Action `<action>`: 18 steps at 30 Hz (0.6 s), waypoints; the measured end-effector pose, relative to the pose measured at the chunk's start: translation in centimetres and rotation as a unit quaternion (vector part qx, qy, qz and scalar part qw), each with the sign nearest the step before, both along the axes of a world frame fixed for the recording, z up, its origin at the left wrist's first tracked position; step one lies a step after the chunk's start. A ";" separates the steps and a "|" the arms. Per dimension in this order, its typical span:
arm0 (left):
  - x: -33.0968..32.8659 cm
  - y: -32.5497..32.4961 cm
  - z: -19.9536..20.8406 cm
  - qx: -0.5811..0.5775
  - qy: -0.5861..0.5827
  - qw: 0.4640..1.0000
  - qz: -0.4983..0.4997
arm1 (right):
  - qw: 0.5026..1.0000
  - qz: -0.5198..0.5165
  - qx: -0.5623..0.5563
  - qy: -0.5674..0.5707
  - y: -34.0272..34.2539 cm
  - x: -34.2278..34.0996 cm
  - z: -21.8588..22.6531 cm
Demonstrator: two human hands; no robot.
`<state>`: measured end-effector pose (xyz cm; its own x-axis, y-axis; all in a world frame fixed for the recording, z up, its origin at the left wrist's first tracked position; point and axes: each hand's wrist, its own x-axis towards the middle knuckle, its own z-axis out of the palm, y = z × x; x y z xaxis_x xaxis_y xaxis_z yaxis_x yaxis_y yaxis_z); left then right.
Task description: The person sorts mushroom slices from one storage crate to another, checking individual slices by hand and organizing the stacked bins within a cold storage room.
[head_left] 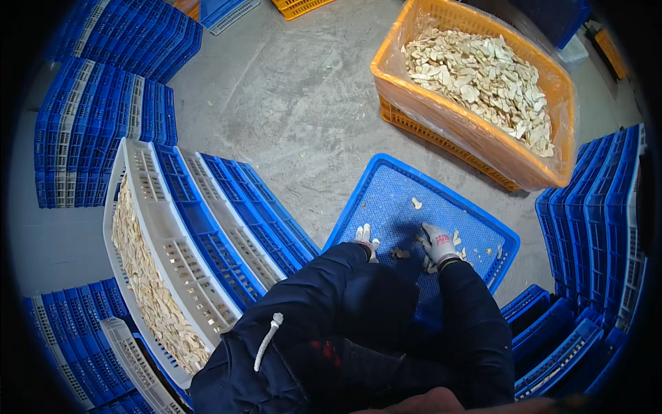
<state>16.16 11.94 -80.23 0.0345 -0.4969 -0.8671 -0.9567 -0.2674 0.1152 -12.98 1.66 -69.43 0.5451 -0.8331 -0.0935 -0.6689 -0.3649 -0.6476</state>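
A blue mesh tray (407, 181) with a raised rim lies in front of me, with several pale dried slices (416, 203) scattered in it. My left hand (367, 237), in a white glove, is over the tray's left side, its fingers spread and holding nothing that I can see. Further right, my gloved right hand (440, 243) is low over the mesh with its fingers curled in among some slices. Whatever is between those fingers is hidden. More slices (456, 239) lie just right of that hand.
An orange crate (476, 110), lined with clear plastic and heaped with dried slices, stands at the far right. Beside me on the left is a stack of white and blue trays (227, 207), slices filling its top one. More blue crates (103, 138) and trays (593, 214) are stacked on both sides.
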 end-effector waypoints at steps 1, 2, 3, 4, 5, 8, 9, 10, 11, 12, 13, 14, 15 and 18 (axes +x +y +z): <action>-1.3 -0.7 0.6 0.025 0.010 0.999 -0.027 | 0.998 0.023 0.011 0.064 0.4 -0.3 -0.3; -2.3 -1.6 1.9 0.049 0.016 0.997 -0.055 | 0.992 0.046 0.020 0.119 0.5 -0.1 -0.2; -5.2 -4.1 5.7 0.072 0.031 0.990 -0.114 | 0.981 0.053 0.029 0.186 0.5 -1.6 -0.4; -6.4 -5.7 9.1 0.090 0.032 0.982 -0.162 | 0.975 0.045 -0.075 0.206 1.5 -2.5 -1.5; -6.0 -5.9 10.1 0.092 0.028 0.982 -0.160 | 0.964 0.052 -0.066 0.252 2.0 -1.5 -1.7; -4.9 -5.6 10.3 0.098 0.017 0.984 -0.150 | 0.929 0.045 -0.035 0.364 2.9 2.4 -2.6; -4.9 -5.7 10.4 0.097 0.018 0.983 -0.153 | 0.933 0.025 -0.026 0.357 2.9 2.7 -2.8; -5.0 -5.7 10.3 0.096 0.020 0.983 -0.158 | 0.936 0.005 -0.015 0.351 2.9 2.9 -3.0; -4.7 -5.6 10.3 0.096 0.019 0.982 -0.162 | 0.940 -0.015 -0.004 0.341 3.0 3.3 -2.8; -4.3 -5.4 10.2 0.089 0.025 0.983 -0.162 | 0.937 -0.005 0.009 0.350 2.9 3.6 -2.6; -4.2 -5.3 10.1 0.097 0.025 0.982 -0.163 | 0.937 -0.004 0.030 0.349 2.7 3.6 -2.4; -4.2 -5.3 10.1 0.105 0.024 0.981 -0.162 | 0.937 -0.003 0.050 0.347 2.1 3.8 -0.9; -4.2 -5.3 10.0 0.113 0.023 0.980 -0.162 | 0.936 -0.001 0.070 0.344 1.9 4.0 0.0; -4.4 -5.5 10.2 0.110 0.031 0.981 -0.158 | 0.930 -0.020 0.063 0.361 2.1 3.8 -1.9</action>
